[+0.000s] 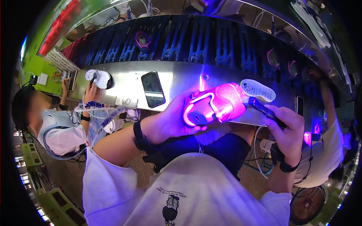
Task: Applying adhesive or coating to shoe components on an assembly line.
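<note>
My left hand [169,117] is closed round a shoe upper [228,100], which glows bright pink under violet light. Its dark opening, edged with a pale wavy line, faces down and to the left. In my right hand [286,130] is a brush [266,111] with a dark handle, gripped between thumb and fingers. The brush's pale tip meets the right end of the upper. Just beyond that end, a white shoe sole [258,90] lies on the metal bench with its hollow side up.
A black smartphone [153,89] lies on the metal bench [124,79]. Behind it runs a dark slatted conveyor [177,39] carrying several pink-edged shoe parts. At left, a co-worker [62,130] holds a brush to another white sole [100,79]. Another person [322,150] sits at right, near a fan [307,205].
</note>
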Tool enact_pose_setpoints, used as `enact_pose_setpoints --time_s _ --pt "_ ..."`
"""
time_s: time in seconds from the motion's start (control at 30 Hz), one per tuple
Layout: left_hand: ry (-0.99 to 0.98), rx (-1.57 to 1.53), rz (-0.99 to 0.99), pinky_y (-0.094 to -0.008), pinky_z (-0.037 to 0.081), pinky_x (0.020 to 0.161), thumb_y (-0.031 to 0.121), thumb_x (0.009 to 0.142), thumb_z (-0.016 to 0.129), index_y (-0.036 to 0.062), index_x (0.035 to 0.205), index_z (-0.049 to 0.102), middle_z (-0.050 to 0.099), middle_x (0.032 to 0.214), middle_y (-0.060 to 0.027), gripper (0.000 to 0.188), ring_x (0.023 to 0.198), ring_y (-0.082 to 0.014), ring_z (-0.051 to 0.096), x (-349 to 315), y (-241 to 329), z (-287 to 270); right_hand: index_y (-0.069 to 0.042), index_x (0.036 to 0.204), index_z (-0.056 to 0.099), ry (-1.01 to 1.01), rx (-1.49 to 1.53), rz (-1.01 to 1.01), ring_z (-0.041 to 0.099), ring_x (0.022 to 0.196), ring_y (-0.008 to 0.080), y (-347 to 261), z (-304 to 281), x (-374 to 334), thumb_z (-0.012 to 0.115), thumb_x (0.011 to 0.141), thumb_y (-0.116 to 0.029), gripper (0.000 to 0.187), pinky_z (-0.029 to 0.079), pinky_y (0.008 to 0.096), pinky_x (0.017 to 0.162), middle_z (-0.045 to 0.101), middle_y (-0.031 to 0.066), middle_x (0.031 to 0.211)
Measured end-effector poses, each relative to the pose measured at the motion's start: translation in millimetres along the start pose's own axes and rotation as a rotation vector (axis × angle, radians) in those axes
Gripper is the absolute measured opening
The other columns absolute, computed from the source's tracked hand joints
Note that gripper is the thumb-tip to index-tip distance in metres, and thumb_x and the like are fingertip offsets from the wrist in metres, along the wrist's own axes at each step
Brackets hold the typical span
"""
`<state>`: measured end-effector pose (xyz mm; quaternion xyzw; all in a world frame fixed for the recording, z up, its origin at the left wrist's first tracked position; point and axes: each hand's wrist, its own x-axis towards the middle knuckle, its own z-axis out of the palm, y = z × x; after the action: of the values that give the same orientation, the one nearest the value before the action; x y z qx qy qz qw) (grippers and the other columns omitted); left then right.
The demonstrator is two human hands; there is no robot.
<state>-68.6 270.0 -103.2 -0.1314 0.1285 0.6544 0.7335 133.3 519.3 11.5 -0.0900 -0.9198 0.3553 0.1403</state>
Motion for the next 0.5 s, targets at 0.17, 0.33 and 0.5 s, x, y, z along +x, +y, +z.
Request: enact_pose_setpoints --time_s 0.17,0.33,0.5 --pt "-0.003 -0.208 -0.137 -0.0433 0.065 0.069 0.060 0.103 0.037 0.0045 0.149 0.044 0.065 0.121 -0.0317 0.072 0.093 -0.0428 0.072 2 -5 -12 -0.002 0.118 0.076 0.012 0.007 -0.015 0.064 0.072 0.0150 -1 -2 4 0.079 0.077 0.006 0.041 0.047 0.0264 0.066 0.068 0.0086 0.082" --pt "-0.234 -0.443 -0.217 -0.0452 0.063 0.076 0.059 0.104 0.036 0.0067 0.159 0.033 0.059 0.129 -0.0390 0.076 0.096 -0.0459 0.071 11 -19 11 -0.002 0.118 0.076 0.047 -0.012 -0.035 0.063 0.071 0.0146 2 -2 6 0.080 0.077 0.006 0.042 0.047 0.0270 0.064 0.067 0.0083 0.081" --pt "-0.149 -0.410 -0.250 -0.0377 0.065 0.068 0.062 0.100 0.043 0.0036 0.151 0.044 0.060 0.127 -0.0348 0.078 0.090 -0.0377 0.072 22 -28 -3 -0.003 0.116 0.076 0.056 -0.035 -0.031 0.058 0.066 0.0136 9 -7 9 0.080 0.076 0.005 0.041 0.042 0.0272 0.059 0.064 0.0079 0.078"
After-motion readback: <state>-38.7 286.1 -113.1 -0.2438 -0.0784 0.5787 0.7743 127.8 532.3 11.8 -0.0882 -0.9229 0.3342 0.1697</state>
